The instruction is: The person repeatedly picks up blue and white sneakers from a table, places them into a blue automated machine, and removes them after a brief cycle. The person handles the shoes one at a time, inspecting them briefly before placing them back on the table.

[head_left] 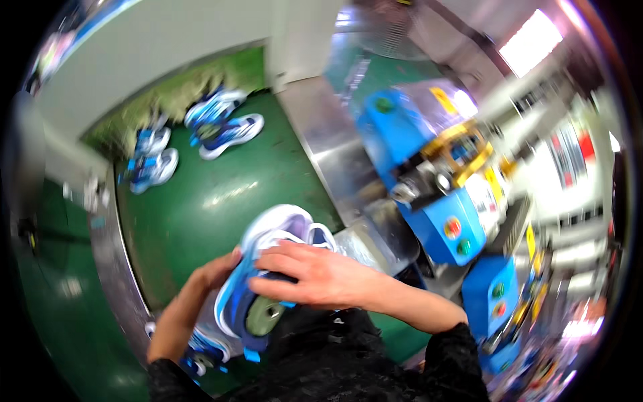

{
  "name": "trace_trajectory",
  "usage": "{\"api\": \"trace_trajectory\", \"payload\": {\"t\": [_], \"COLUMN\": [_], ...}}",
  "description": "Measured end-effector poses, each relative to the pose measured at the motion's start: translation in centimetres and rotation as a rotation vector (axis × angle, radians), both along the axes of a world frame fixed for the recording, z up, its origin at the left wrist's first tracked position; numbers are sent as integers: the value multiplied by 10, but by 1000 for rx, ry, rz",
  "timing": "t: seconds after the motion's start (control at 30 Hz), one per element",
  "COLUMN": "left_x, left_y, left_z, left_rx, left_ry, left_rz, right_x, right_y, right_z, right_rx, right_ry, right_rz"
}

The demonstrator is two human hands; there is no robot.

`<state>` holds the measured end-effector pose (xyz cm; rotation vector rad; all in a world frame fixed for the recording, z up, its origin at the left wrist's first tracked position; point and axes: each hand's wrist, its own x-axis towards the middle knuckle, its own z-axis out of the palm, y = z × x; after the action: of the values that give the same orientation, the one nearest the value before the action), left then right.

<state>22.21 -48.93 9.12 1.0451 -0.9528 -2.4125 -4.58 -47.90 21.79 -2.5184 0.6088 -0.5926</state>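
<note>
Blue and white, a shoe point(236, 298) is hanging over the near edge of the green belt point(201, 221). The left hand point(218, 269) is gripping its left side; the right hand point(309, 273) is lying across its upper, fingers slightly parted, though whether they are pinching, I cannot tell. Other shoes point(231, 137) are standing toward the belt's far corners.

A low blue, white and navy sneaker point(238, 295), lavender near the toe, is held between the left hand point(216, 269) and right hand point(318, 273), toe pointing away from the person. A rounded olive-green insert point(262, 317) (small hole showing) sits in its opening. A white-edged navy shoe point(321, 235) lies beside it, mostly hidden.
</note>
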Motion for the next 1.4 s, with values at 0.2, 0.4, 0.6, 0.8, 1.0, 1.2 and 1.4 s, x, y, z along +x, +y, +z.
{"api": "trace_trajectory", "payload": {"t": [0.2,0.4,0.6,0.8,1.0,1.2,1.4], "left_x": [-135,-300,-436,-626,-719,-637,-406], "left_y": [58,132,55,-161,-215,-261,-220], "left_z": [78,58,47,41,-30,72,-5], "left_rx": [-289,-186,-659,-1319,-1565,-428,-261], "left_ry": [464,428,108,-476,-312,166,386], "left_rz": [244,309,306,-147,-187,-311,417], "right_x": [-81,-178,-269,-283,-305,-320,-434], "right_y": [160,215,257,196,164,130,-62], "right_z": [-25,-16,-47,-13,-6,-27,24], "right_rx": [617,618,686,604,558,610,1321], "right_ry": [-619,-824,-1255,-1338,-1014,-934,-1329], "right_rz": [-679,-967,-1302,-1267,-1604,-1827,-1580]}}
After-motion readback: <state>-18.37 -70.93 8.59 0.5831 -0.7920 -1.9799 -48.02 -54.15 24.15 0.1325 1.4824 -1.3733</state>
